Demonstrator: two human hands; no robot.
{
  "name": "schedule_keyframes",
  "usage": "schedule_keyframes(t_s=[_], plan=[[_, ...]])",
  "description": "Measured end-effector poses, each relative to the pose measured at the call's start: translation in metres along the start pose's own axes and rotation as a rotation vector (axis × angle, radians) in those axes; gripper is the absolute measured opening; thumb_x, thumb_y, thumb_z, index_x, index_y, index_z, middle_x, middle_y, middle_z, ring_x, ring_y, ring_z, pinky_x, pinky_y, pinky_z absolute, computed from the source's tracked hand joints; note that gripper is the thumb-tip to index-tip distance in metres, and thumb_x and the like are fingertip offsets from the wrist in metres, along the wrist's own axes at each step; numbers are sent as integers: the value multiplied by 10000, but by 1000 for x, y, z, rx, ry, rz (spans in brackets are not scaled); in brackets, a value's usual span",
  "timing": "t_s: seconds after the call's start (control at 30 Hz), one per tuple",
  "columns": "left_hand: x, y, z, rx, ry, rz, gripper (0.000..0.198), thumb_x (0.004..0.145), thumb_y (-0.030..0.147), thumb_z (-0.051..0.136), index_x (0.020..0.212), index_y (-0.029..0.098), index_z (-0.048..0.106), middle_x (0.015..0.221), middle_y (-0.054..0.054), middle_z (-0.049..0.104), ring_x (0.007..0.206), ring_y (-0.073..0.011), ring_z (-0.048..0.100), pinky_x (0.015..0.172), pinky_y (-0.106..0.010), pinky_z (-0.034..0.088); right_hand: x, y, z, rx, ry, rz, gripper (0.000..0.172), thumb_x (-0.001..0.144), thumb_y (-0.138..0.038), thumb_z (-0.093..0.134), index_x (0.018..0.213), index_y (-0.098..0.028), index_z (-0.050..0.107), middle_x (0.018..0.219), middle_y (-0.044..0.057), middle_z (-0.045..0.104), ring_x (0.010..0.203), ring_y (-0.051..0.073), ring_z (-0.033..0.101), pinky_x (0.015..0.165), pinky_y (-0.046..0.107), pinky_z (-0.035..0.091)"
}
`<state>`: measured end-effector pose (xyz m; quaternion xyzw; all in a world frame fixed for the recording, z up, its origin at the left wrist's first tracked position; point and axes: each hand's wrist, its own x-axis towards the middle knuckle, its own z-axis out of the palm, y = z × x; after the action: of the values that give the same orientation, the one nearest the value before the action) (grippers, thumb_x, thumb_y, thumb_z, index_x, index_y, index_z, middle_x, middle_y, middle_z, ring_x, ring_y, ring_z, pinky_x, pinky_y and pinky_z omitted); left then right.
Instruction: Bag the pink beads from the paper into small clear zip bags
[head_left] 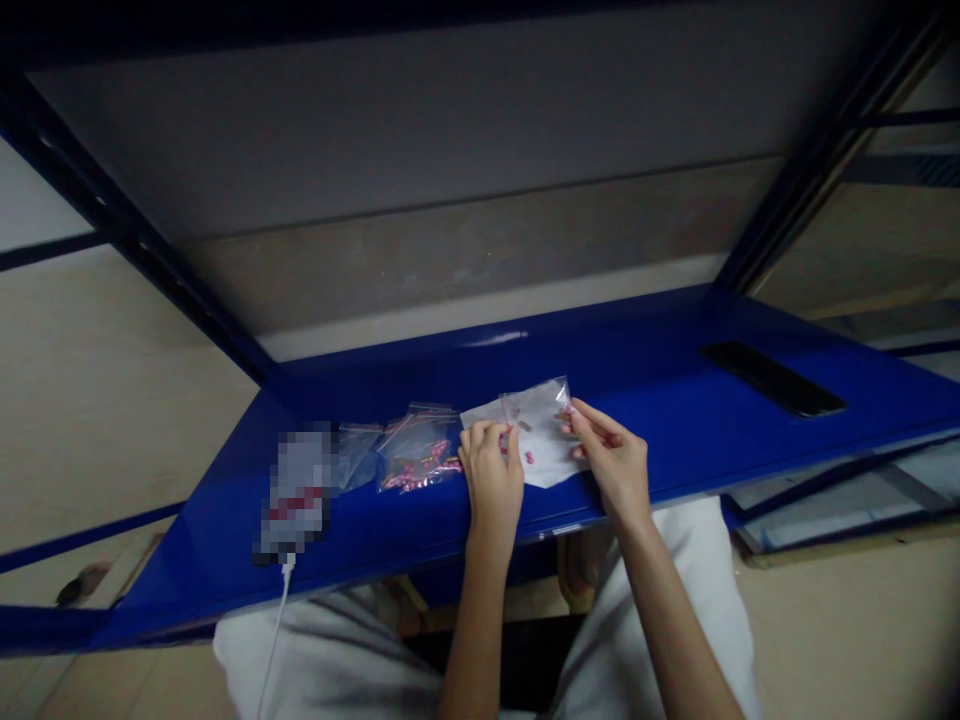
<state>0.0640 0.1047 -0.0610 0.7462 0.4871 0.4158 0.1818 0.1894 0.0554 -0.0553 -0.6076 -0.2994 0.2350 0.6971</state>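
Observation:
My left hand (pixel 491 468) has its fingers pinched at the left side of a small clear plastic bag (pixel 551 395), tilted up over a white paper (pixel 551 468). At the bag's right side, the fingertips of my right hand (pixel 616 455) are closed on its edge, near a small pink piece. Small pink pieces (pixel 529 458) show on the paper between my hands. Left of my left hand lies a clear zip bag (pixel 416 455) with many pink and gold-coloured pieces in it. My fingers partly hide the held bag's edges.
Further left are another clear bag (pixel 356 455) and a blurred-out device (pixel 296 490) with a white cable (pixel 277 630) hanging over the front edge. A black phone (pixel 776 378) lies at the right of the blue table (pixel 637 360). Blue frame posts rise at both sides.

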Motion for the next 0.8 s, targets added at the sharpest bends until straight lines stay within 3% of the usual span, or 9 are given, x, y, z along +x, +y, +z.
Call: schedule_keyframes(t_s=[0.33, 0.6, 0.8], plan=[[-1, 4, 0, 120, -122, -4, 108, 844, 230, 478, 832, 193, 579, 978, -63, 546, 936, -231, 471, 768, -362, 349, 0, 3, -1, 34, 33, -13, 420, 715, -367, 650, 1079, -157, 630, 965, 112, 693, 857, 232, 657, 573, 281, 543], [-3, 4, -3, 97, -198, 35, 116, 858, 230, 465, 861, 206, 579, 1094, -49, 541, 1032, -220, 461, 828, -371, 338, -1, 6, -2, 44, 119, -40, 311, 669, -346, 698, 919, -162, 695, 858, 84, 715, 762, 222, 673, 562, 283, 546], [-5, 1, -5, 28, -190, 31, 103, 845, 236, 490, 826, 209, 587, 1095, -53, 546, 1052, -222, 463, 841, -377, 340, 0, 8, -3, 48, 116, -57, 266, 684, -356, 682, 874, -169, 686, 866, 72, 704, 768, 203, 659, 511, 242, 528]])
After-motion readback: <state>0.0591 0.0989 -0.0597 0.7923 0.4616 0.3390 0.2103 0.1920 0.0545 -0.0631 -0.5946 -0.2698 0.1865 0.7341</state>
